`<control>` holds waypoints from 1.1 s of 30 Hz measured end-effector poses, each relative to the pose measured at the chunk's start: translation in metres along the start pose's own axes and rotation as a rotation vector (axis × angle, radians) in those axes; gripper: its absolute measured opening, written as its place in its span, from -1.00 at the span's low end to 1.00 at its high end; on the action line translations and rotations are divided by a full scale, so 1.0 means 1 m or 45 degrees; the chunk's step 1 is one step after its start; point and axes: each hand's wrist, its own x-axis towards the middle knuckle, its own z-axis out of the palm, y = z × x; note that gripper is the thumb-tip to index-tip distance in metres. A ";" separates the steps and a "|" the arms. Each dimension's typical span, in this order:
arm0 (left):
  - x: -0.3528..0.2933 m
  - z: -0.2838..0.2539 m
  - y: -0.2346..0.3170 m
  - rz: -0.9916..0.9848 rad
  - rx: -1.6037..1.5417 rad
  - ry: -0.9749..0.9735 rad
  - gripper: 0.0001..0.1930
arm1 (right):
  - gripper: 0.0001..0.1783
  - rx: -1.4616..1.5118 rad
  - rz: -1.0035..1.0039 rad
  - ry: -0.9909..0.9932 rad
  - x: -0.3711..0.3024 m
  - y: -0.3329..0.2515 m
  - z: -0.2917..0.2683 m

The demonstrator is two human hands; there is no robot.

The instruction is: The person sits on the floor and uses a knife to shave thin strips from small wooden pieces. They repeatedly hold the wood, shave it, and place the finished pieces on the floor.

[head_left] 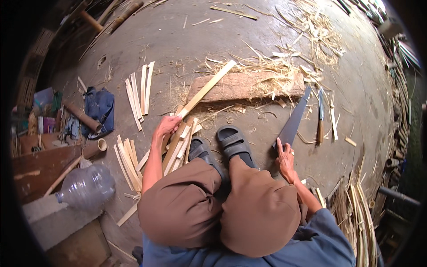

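Observation:
My left hand point(167, 126) is closed around the near end of a pale, flat bamboo strip point(209, 89). The strip slants up and away to the right, its far part over a worn wooden board point(222, 87) strewn with shavings. Off to the right, my right hand point(286, 160) is closed at the near end of a handsaw point(294, 121), the index finger stretched along it. The hand hides the saw's handle, and the dark blade points away from me. A knife point(320, 118) with a brown handle lies just right of the saw.
Split bamboo strips point(178, 149) lie by my left foot, with more bundles point(143, 91) farther left. Curly shavings point(318, 38) cover the floor at the far right. A clear plastic jug point(86, 187) and dark blue cloth point(98, 111) sit left. Long strips point(360, 218) stand at the near right.

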 end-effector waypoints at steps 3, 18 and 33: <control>0.002 -0.006 -0.010 -0.026 0.062 0.001 -0.59 | 0.04 0.503 -0.029 0.110 -0.012 0.009 -0.032; 0.022 0.008 -0.022 0.019 0.001 0.219 -0.67 | -0.58 0.616 0.262 1.228 -0.063 0.063 -0.310; 0.009 0.001 -0.035 -0.033 0.003 0.265 -0.54 | -0.55 1.681 -0.174 0.380 0.023 -0.246 -0.300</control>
